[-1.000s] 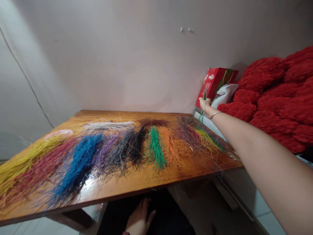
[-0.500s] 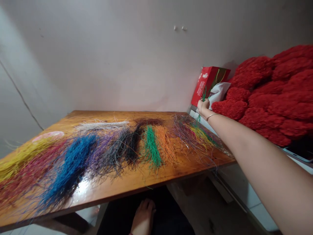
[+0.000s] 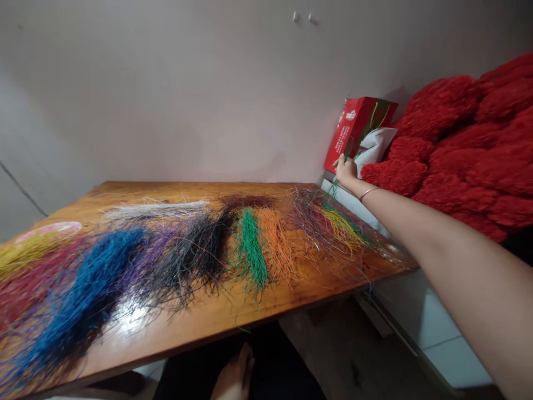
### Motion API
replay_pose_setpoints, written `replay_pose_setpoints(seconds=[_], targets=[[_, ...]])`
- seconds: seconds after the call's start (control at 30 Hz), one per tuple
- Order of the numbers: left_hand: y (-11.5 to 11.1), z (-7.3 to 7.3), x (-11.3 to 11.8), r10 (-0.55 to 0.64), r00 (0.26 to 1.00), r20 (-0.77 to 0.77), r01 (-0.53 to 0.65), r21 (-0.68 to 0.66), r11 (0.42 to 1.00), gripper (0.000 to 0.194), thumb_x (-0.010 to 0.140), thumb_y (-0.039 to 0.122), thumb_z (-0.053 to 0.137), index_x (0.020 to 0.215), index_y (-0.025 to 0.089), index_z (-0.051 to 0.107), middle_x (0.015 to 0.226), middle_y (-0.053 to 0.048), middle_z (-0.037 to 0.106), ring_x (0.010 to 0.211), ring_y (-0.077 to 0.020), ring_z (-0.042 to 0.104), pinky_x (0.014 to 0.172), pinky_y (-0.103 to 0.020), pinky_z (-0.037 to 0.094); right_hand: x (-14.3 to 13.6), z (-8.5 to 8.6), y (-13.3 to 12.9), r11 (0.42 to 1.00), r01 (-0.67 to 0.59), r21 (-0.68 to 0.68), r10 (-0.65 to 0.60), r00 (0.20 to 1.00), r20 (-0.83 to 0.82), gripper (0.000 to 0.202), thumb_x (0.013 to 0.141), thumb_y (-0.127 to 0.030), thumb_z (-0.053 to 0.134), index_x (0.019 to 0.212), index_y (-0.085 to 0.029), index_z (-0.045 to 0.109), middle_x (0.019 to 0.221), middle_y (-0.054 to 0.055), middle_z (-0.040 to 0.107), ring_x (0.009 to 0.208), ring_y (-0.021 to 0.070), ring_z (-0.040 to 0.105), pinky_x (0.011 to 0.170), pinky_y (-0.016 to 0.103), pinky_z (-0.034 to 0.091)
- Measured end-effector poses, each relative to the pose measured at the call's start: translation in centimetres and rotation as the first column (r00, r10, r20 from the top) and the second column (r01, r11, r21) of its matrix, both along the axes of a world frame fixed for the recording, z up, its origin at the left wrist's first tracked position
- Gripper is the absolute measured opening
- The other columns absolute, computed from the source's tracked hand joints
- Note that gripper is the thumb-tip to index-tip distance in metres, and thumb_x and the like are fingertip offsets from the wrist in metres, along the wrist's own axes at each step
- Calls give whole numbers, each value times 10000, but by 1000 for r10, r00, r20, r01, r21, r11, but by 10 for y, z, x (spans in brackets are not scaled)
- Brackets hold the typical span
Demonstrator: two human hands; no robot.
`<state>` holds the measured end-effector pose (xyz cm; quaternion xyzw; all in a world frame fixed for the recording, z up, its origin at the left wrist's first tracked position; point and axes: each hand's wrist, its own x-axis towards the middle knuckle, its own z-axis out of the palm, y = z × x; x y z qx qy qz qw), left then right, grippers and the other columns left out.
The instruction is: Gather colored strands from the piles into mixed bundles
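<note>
My right hand [image 3: 345, 169], at the end of an outstretched arm, is closed on thin green strands [image 3: 347, 151] beside a red paper bag [image 3: 340, 133] and a crumpled white sheet [image 3: 375, 145]. Loose ends of the strands hang below the fist. Low in the view, my left hand [image 3: 234, 375] rests on my lap, its fingers together; nothing shows in it. On the wooden table [image 3: 166, 339] lie bundles of strands: blue [image 3: 95, 278], dark grey [image 3: 179, 264], green [image 3: 252, 247], orange [image 3: 278, 244], white [image 3: 162, 209], and a mixed pile with yellow strands [image 3: 341, 225].
Fluffy red bundles [image 3: 462, 150] are heaped at the right, behind my arm. Yellow strands [image 3: 29, 253] and dark red strands [image 3: 37, 283] lie at the table's left end, near a pink and white round thing [image 3: 52, 230]. A plain wall stands behind.
The view has shifted a little, so the table's left part shows larger. My right hand still grips the green strands near the red bag. My left hand sits lower in view.
</note>
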<state>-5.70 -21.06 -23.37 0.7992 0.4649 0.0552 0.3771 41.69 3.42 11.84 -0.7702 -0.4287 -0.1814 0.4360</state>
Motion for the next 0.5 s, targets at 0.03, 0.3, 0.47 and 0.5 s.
replay_pose_setpoints(seconds=[0.03,0.3,0.47,0.5], targets=[[0,0,1,-10,1000,1,10,4,1000,344,1010,296,230,1141,232,541,1082,-99,667,1008,-184,647,852,-231,441,1,0,-1,1000,14,-10,-13,999,37,517,1015,-373,252,766,-158,651,870,146,691,926,270,649,906,400,459],[1,8,3,-51,994,-99,42,-90,995,306,988,293,298,1148,243,553,1127,-82,663,1028,-193,638,869,-240,438,0,8,-16,987,154,-37,-138,950,279,563,1027,-429,238,973,-72,669,1022,259,668,1047,347,626,935,473,432],[-3,17,0,-51,991,-121,43,-66,997,321,991,309,277,1124,247,563,1100,-79,669,991,-189,647,862,-240,445,6,24,-27,980,183,-78,-155,950,271,613,1034,-456,242,948,-19,663,970,300,661,1030,330,632,899,423,431],[-3,19,-1,-45,992,-120,39,-50,998,319,991,309,277,1121,247,562,1094,-77,670,990,-188,647,863,-239,444,8,27,-30,983,157,-93,-129,957,258,617,1037,-450,235,935,-12,658,951,306,661,1013,315,637,881,409,433]])
